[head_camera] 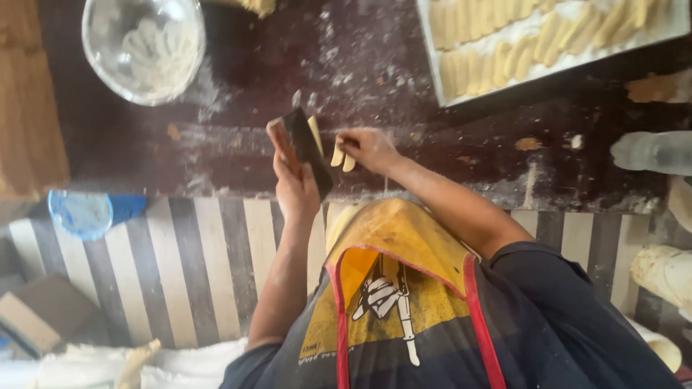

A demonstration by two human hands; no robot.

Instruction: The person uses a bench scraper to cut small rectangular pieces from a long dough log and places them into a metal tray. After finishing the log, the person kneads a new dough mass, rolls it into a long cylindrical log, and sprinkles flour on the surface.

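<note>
I am looking down over a yellow apron (404,238) at a dark table (468,137) dusted with flour. Near the middle of the frame the left hand (294,184) is gripping a scraper (306,148), a flat dark blade with a brownish handle. Its fingers are wrapping tight around it and holding it upright just above the table's near edge. A pale strip of dough is showing along the blade's right side, though I cannot tell whether it is touching the blade.

Just right of it, the right hand (369,148) is pinching dough strips (343,157). Two short pale pieces are hanging from the closed fingertips, close beside the scraper and just over the floured surface.

In the upper left of the frame a glass bowl (144,47) is sitting on the table with white flour inside, well apart from both hands. In the upper right a pale tray (432,65) is holding rows of yellowish dough sticks. At the right edge a clear plastic bottle (652,151) is lying on its side. Below the table edge, at the left, a round blue lid (81,213) is resting against black and white stripes
</note>
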